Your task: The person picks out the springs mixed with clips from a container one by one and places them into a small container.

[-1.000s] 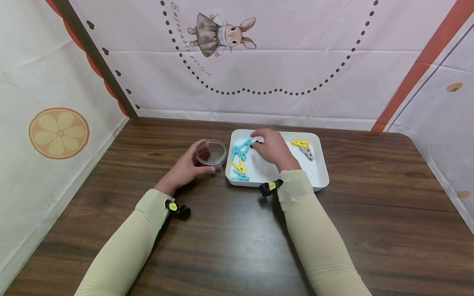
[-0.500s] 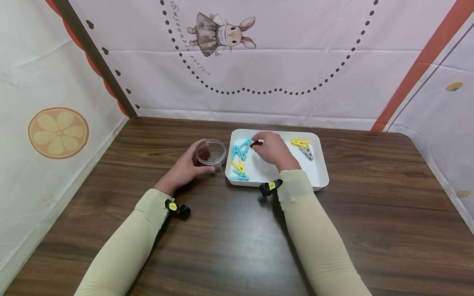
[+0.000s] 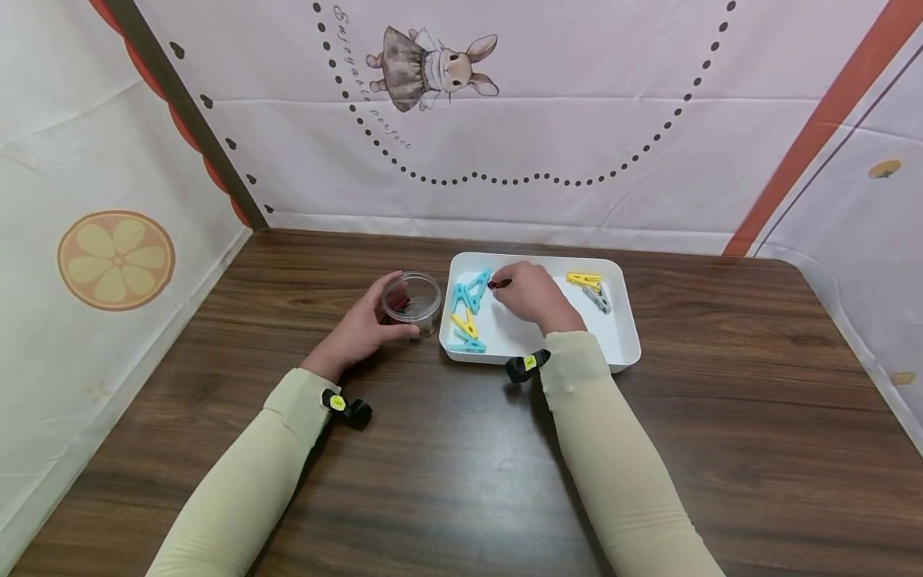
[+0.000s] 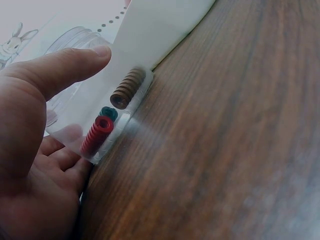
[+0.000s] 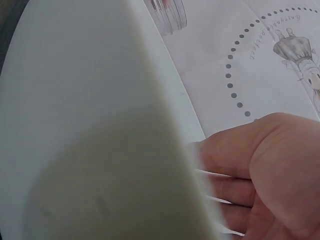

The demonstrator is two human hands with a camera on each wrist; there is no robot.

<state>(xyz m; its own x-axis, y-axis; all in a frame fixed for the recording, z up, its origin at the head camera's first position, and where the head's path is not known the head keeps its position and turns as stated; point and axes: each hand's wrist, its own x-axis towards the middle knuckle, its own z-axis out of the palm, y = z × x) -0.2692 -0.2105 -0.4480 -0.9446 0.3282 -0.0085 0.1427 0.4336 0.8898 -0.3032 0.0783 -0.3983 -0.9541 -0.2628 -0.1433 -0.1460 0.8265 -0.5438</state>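
Observation:
In the head view my left hand (image 3: 364,324) holds a clear round plastic jar (image 3: 430,317) on the table, thumb on the near side and fingers on the far side. Through its wall in the left wrist view show a red spring (image 4: 97,135), a green one (image 4: 108,113) and a brown one (image 4: 128,88). My right hand (image 3: 532,298) is over the white tray (image 3: 519,344), pinching a small dark red coil spring (image 3: 499,284) between thumb and fingers. In the right wrist view the tray's wall hides the fingertips and the spring.
Blue clothespins (image 3: 469,296) and a yellow clothespin (image 3: 465,324) lie along the tray's left side. Another yellow clothespin (image 3: 584,279) and a grey one (image 3: 597,299) lie at its right. Printed cloth (image 3: 548,136) stands behind the brown wooden table (image 3: 447,465).
The right hand's fingers have shifted and dipped slightly over the tray, and more of the dark red spring shows between them. The left hand and jar stay where they were.

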